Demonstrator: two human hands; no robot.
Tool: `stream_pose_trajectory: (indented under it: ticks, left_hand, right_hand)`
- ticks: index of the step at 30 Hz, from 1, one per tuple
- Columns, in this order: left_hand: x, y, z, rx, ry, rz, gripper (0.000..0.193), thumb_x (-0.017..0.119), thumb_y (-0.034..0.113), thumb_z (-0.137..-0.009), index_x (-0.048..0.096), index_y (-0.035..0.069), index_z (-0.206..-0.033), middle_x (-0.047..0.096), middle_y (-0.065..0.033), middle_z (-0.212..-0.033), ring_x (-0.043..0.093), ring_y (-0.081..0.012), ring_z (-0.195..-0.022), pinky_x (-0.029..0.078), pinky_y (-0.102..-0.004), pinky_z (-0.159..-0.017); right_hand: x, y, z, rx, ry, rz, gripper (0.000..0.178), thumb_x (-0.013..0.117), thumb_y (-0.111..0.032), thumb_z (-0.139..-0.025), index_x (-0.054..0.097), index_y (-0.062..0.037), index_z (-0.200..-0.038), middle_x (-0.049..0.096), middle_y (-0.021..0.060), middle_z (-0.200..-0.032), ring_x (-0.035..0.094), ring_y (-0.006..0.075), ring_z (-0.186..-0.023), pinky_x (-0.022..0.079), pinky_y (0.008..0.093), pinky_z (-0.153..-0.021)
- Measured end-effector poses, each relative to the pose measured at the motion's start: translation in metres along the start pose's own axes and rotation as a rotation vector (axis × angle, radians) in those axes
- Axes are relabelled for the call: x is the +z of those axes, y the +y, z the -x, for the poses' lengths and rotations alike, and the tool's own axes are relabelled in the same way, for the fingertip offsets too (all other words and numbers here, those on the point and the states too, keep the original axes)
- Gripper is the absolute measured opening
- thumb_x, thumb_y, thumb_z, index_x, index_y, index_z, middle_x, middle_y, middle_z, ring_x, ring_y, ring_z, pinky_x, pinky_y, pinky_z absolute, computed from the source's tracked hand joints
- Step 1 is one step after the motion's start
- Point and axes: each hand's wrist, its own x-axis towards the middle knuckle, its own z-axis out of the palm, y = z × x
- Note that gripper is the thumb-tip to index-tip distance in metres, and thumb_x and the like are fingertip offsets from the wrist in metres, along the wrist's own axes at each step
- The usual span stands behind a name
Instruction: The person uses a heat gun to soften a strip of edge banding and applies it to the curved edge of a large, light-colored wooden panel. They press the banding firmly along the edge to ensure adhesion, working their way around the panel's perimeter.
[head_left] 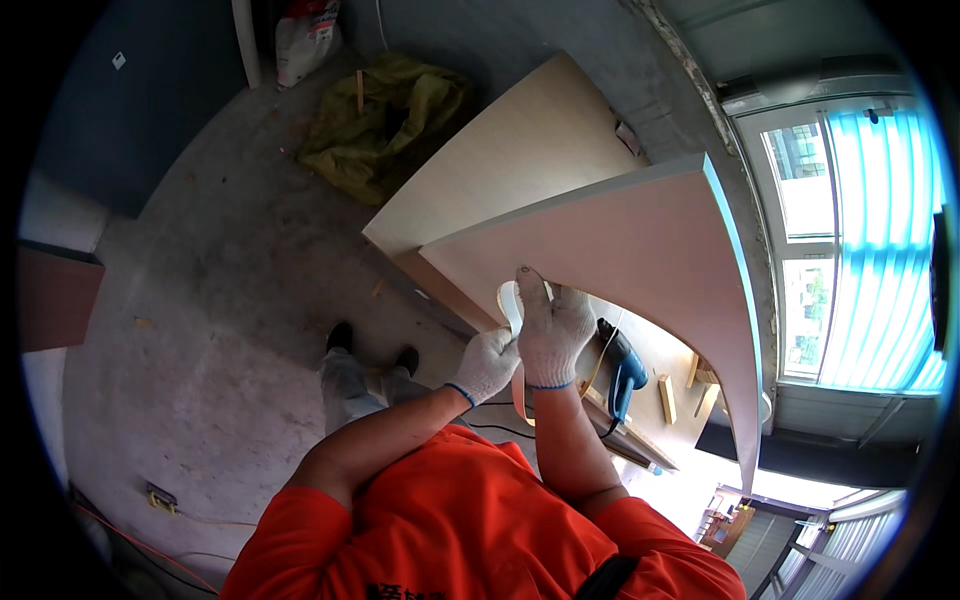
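Both my hands wear white knit gloves with blue cuffs and are close together at the near edge of a large board (610, 230) with a pinkish face and a curved cutout. My left hand (487, 366) is closed on a thin strip of edge banding (511, 304), pale on one face, which loops up between the hands. Its brownish tail (520, 398) hangs below them. Against the board's edge, my right hand (555, 335) pinches the strip, one finger stretched up over the board's face. The board hides part of its grip.
Another pale board (520, 150) lies beneath. On the bench to the right are a blue heat gun (624, 372) with a black cord and a wood block (667, 398). An olive woven sack (390, 120) and a white bag (305, 45) are on the floor ahead.
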Motion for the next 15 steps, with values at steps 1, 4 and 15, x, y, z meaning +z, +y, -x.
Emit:
stream_pose_trajectory:
  ticks: [1, 4, 15]
  left_hand:
    - [-0.001, 0.001, 0.000, 0.000, -0.001, -0.005, 0.017, 0.064, 0.014, -0.101, 0.068, -0.002, -0.097, 0.068, -0.0280, -0.084, 0.069, -0.0490, -0.083, 0.053, -0.0512, -0.070]
    - [-0.003, 0.005, 0.001, -0.021, -0.006, -0.015, 0.016, 0.065, 0.014, -0.100, 0.068, -0.001, -0.098, 0.068, -0.0282, -0.084, 0.069, -0.0495, -0.085, 0.053, -0.0515, -0.071]
    - [0.021, -0.065, -0.008, 0.268, 0.045, -0.009, 0.016, 0.071, 0.024, -0.098, 0.073, 0.008, -0.101, 0.074, -0.0181, -0.087, 0.072, -0.0411, -0.087, 0.057, -0.0456, -0.074]
  right_hand:
    - [0.000, -0.001, 0.000, -0.007, -0.002, -0.001, 0.020, 0.079, -0.020, -0.099, 0.076, -0.0051, -0.111, 0.079, 0.0142, -0.095, 0.076, 0.0316, -0.088, 0.057, 0.0389, -0.081]
    - [0.001, -0.005, 0.000, -0.003, 0.005, 0.010, 0.019, 0.079, -0.020, -0.099, 0.075, -0.0053, -0.111, 0.078, 0.0150, -0.096, 0.076, 0.0328, -0.088, 0.057, 0.0399, -0.081]
    - [0.021, 0.003, 0.014, -0.239, 0.074, 0.298, 0.012, 0.070, -0.011, -0.103, 0.069, -0.0040, -0.113, 0.074, 0.0165, -0.097, 0.072, 0.0386, -0.092, 0.056, 0.0448, -0.083]
